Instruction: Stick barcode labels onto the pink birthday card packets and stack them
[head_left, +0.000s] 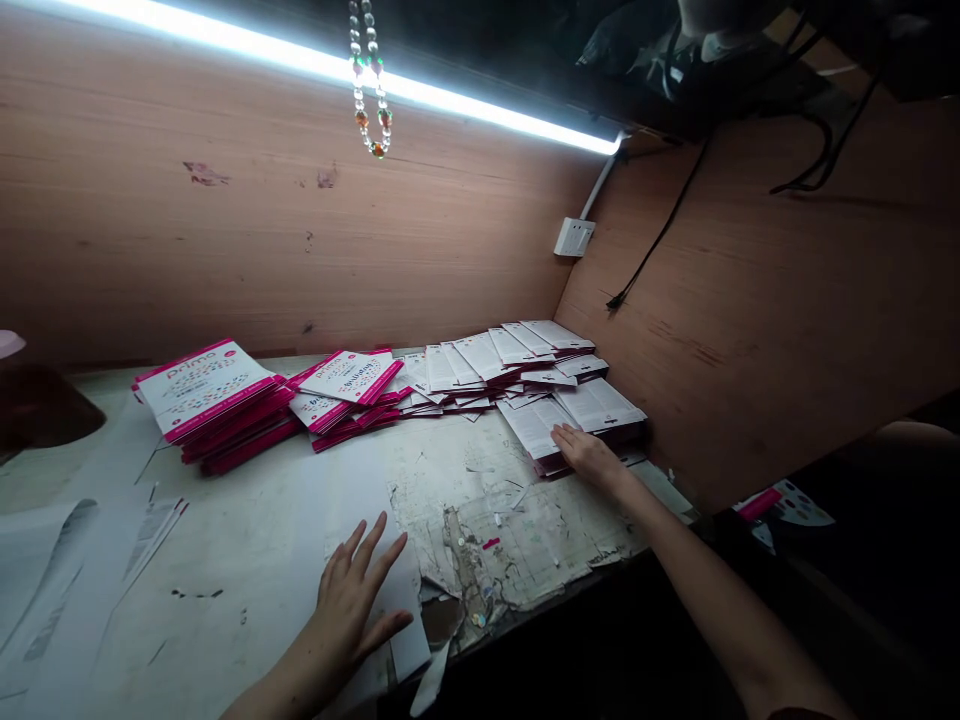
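Observation:
My left hand (352, 590) hovers over or rests on the white sheet (409, 640) near the table's front edge, fingers spread, with nothing in it. At the back right, my right hand (589, 455) lies with outstretched fingers on the front edge of a stack of flat printed packets (532, 425), grey-white side up. Its thumb is hidden. Beside that stack is another pile of the same packets (600, 402). Overlapping rows of packets (480, 355) run along the back wall.
A tall stack of pink-and-white packets (210, 385) stands at the left, with a smaller pile (349, 380) beside it. The tabletop (540, 530) is worn and torn near its front edge. A bead string (377, 148) hangs from above, and a black cable (660, 235) dangles along the right wall.

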